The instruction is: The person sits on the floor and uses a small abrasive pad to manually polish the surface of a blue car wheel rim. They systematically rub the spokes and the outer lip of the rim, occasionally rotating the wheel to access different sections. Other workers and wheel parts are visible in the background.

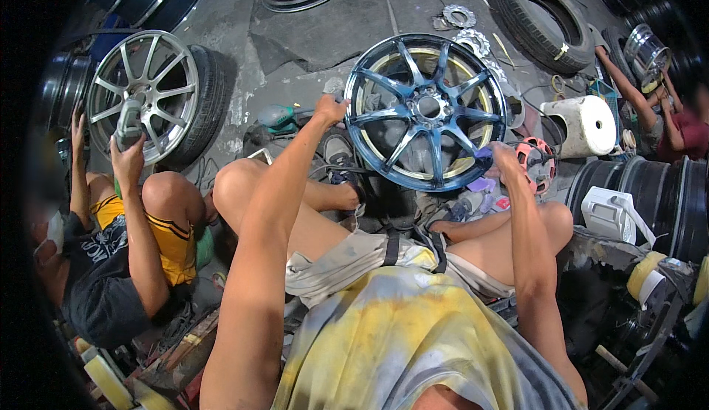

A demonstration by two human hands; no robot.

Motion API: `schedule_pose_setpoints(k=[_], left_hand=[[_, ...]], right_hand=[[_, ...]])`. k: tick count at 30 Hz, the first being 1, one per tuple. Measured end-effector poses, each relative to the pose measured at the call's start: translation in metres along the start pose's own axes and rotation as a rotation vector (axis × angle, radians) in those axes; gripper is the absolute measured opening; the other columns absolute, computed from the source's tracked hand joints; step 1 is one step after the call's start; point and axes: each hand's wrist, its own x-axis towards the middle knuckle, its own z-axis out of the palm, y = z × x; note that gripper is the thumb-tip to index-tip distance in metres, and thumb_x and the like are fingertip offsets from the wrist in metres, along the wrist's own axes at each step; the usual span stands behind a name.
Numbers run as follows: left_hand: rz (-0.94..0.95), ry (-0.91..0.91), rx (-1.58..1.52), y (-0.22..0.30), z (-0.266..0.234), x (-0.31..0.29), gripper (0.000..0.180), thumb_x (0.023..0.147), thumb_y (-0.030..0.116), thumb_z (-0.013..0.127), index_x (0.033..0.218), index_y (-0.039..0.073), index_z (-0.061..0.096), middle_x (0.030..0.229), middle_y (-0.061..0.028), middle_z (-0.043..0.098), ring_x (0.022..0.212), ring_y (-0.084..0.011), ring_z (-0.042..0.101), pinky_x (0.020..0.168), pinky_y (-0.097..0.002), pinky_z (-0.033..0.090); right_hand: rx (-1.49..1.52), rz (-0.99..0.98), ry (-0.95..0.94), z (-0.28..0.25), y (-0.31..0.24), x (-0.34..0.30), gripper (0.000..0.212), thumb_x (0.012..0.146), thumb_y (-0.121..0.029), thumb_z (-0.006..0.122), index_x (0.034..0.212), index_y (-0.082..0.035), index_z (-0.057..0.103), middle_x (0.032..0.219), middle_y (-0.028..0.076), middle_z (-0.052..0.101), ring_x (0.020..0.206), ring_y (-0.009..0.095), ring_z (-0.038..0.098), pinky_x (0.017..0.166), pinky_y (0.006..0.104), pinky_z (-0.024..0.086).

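Observation:
Tilted toward me between my knees is a blue-tinted alloy wheel rim (384,117) with thin spokes and a round centre hole. My left hand (332,109) is closed on its outer edge at the upper left, thumb and fingers around the lip. At the lower right edge, my right hand (507,159) pinches a small purple piece of sandpaper (484,153) against the rim. More purple scraps (481,185) lie below the rim, beside my foot. A green power sander (278,118) rests on the floor left of the wheel.
At left, a seated co-worker holds a grey tool (129,123) at a silver wheel (118,67) leaning on a tyre. Another tyre (509,11) lies back right, near a white bucket (591,126). Dark rims (683,196) and a white box (609,214) flank my right knee. Another person works far right.

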Motion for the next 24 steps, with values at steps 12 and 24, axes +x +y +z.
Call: schedule_pose_setpoints(k=[12,24], left_hand=[[-0.135,-0.378,-0.660,-0.007,0.029,-0.087,0.034,0.090,0.006,0.080,0.113,-0.008,0.061,0.102,-0.0133,0.070,0.096,-0.0253,0.072,0.086,-0.0399,0.067],[-0.154,-0.564,-0.378,-0.004,-0.006,-0.064,0.042,0.093,0.025,0.080,0.111,-0.010,0.063,0.094,-0.0248,0.074,0.081,-0.0322,0.077,0.071,-0.0415,0.067]], right_hand=[[-0.023,-0.399,0.403,-0.026,-0.009,0.077,0.032,0.100,-0.028,0.058,0.097,0.000,0.073,0.091,0.016,0.074,0.085,0.031,0.068,0.080,0.0418,0.050],[-0.375,-1.163,0.167,0.070,-0.054,-0.054,0.019,0.097,-0.018,0.069,0.097,0.000,0.073,0.088,0.020,0.068,0.080,0.038,0.066,0.075,0.0454,0.052]])
